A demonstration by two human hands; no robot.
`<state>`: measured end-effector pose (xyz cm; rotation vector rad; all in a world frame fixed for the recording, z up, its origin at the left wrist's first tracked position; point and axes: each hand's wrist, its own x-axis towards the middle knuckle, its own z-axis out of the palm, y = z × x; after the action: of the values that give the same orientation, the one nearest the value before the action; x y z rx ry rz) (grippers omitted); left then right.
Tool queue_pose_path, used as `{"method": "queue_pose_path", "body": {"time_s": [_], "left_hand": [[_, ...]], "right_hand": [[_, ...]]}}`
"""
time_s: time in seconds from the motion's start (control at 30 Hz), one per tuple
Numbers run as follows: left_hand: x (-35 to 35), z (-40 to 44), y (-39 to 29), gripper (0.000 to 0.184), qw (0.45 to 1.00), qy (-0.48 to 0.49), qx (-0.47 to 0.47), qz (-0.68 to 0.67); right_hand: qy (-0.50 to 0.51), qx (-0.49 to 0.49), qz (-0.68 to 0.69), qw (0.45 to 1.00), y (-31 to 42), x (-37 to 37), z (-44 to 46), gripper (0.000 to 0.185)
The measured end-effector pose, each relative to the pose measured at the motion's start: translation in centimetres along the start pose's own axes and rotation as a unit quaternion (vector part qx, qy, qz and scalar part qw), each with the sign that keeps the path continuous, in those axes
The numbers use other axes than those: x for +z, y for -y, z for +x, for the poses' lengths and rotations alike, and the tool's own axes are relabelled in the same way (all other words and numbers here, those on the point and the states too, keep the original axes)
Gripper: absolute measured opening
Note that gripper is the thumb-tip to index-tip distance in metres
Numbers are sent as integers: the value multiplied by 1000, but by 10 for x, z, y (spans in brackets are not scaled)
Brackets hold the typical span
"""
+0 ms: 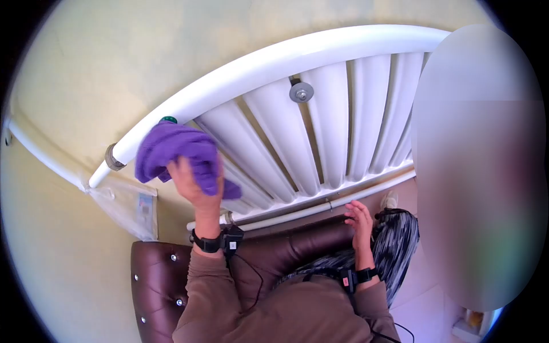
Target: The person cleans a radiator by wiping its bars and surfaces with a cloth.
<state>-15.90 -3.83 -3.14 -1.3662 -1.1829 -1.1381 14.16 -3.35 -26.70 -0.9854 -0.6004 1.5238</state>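
From my remote post I see a purple cloth (171,143), matte, bunched in thick folds, a flap jutting beside the wrist, gripped by the left hand (196,182) at the upper left of the white radiator (325,126), the right hand (360,222) released, lightly curled.

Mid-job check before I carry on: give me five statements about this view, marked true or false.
1. The left hand holds a bunched purple cloth. True.
2. The right hand grips the curved white top rail. False: it is below the rail, apart from it, with nothing visible in it.
3. A round grey metal disc is fixed near the top of the white ribbed radiator. True.
4. The dark brown padded seat is plain, without studs. False: shiny studs dot it.
5. Each wrist wears a black strap. True.
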Motion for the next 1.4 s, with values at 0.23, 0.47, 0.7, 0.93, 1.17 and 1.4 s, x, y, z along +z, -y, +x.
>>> {"method": "queue_pose_path", "body": {"time_s": [0.23, 0.47, 0.7, 0.93, 1.17, 1.4], "left_hand": [[21, -70, -40, 40, 976, 207, 30, -55], [5, -99, -46, 37, 902, 395, -68, -157], [11, -44, -31, 49, 968, 248, 8, -29], [17, -6, -49, 49, 987, 162, 11, 18], [9, -99, -36, 59, 966, 256, -36, -31], [10, -61, -27, 64, 977, 210, -46, -1]], "right_hand": [[-1, 55, -15, 998, -5, -4, 3, 25], [5, 77, -47, 996, -18, -7, 3, 24], [20, 103, -89, 991, -28, -9, 4, 23], [19, 95, -106, 990, -27, -7, 6, 23], [42, 94, -104, 989, -35, -6, 5, 23], [36, 103, -121, 987, -34, -8, 4, 24]]}}
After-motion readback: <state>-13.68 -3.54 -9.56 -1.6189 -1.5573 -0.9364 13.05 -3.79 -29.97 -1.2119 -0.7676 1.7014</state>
